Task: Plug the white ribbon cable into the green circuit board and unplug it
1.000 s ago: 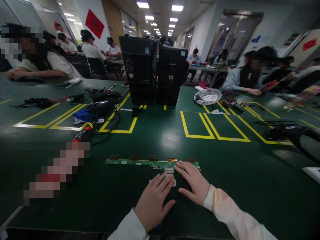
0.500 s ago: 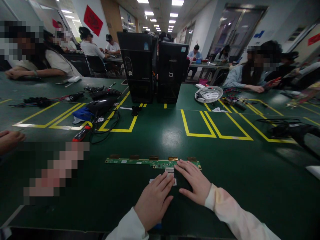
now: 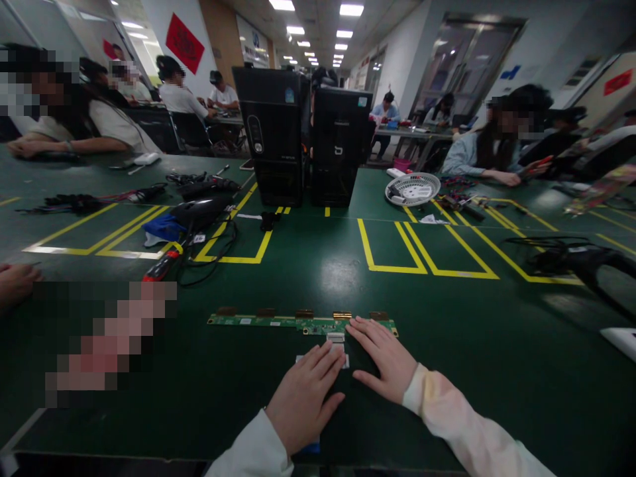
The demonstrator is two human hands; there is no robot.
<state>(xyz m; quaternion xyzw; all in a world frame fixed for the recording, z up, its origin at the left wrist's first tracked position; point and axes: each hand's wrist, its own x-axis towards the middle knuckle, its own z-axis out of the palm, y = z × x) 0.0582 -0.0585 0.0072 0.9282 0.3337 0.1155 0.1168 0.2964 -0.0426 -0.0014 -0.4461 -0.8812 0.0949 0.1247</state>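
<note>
A long narrow green circuit board (image 3: 278,322) lies across the dark green table in front of me, with small brown tabs along its far edge. A short white ribbon piece (image 3: 336,338) runs from the board toward me. My left hand (image 3: 304,399) lies flat, fingers stretched out, with its fingertips on the near end of that white piece. My right hand (image 3: 385,358) also lies flat with fingers spread, its fingertips touching the right part of the board. Neither hand grips anything.
Two black computer towers (image 3: 308,136) stand at the table's middle back. A red-handled tool and black cables (image 3: 193,228) lie at left, a white fan grille (image 3: 412,189) at back right, black cables (image 3: 566,260) at right. Yellow lines (image 3: 397,252) mark the table. Several people sit around; another person's hand (image 3: 14,283) rests at far left.
My hands stay flat in nearly the same place. Another person's hand has appeared at the far left edge. The view has shifted slightly.
</note>
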